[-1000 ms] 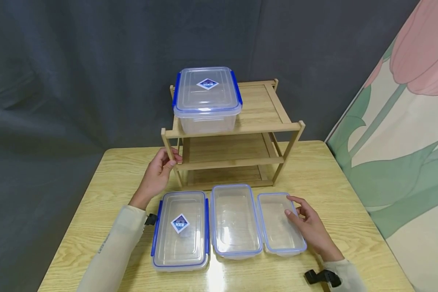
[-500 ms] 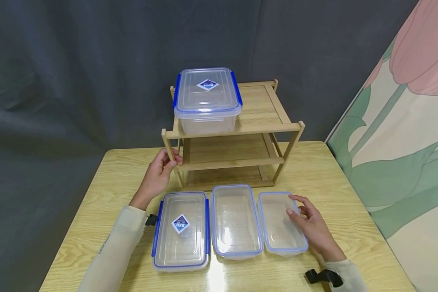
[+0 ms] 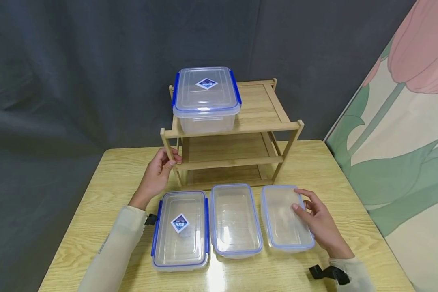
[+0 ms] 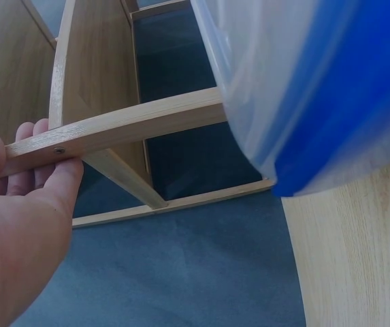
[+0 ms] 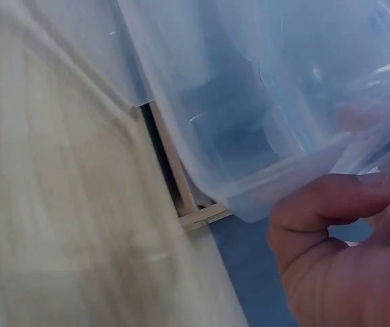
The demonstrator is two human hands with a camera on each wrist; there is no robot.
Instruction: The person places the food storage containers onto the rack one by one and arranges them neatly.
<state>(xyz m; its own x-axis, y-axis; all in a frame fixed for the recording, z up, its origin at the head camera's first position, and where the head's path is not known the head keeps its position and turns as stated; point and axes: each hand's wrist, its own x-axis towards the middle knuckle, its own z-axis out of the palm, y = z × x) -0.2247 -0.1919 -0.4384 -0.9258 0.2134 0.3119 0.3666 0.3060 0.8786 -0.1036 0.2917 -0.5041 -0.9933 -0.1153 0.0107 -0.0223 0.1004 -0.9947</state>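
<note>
With fingers and thumb round the front left post (image 4: pixel 147 117) of the wooden shelf (image 3: pixel 259 101), my left hand (image 3: pixel 156 172) grips it near the middle tier. My right hand (image 3: pixel 321 223) pinches the right edge of a small clear plastic food container (image 3: pixel 282 221) with a pale blue rim. In the right wrist view the thumb presses along that container's edge, its body tilted over the table. Beside it lies a larger clear food container (image 3: pixel 237 219) with a blue rim. A food container with dark blue side clips and a diamond label (image 3: pixel 180 247) is at the left of the row.
On the shelf's top tier, at the left, stands a deep lidded food container (image 3: pixel 208 99) with blue clips. The table (image 3: pixel 113 178) backs onto a dark curtain (image 3: pixel 95 73). A flower-patterned cloth (image 3: pixel 398 170) hangs at the right.
My right hand has moved right and slightly away from me with the small container, opening a gap beside the middle one. My left hand keeps its grip on the post.
</note>
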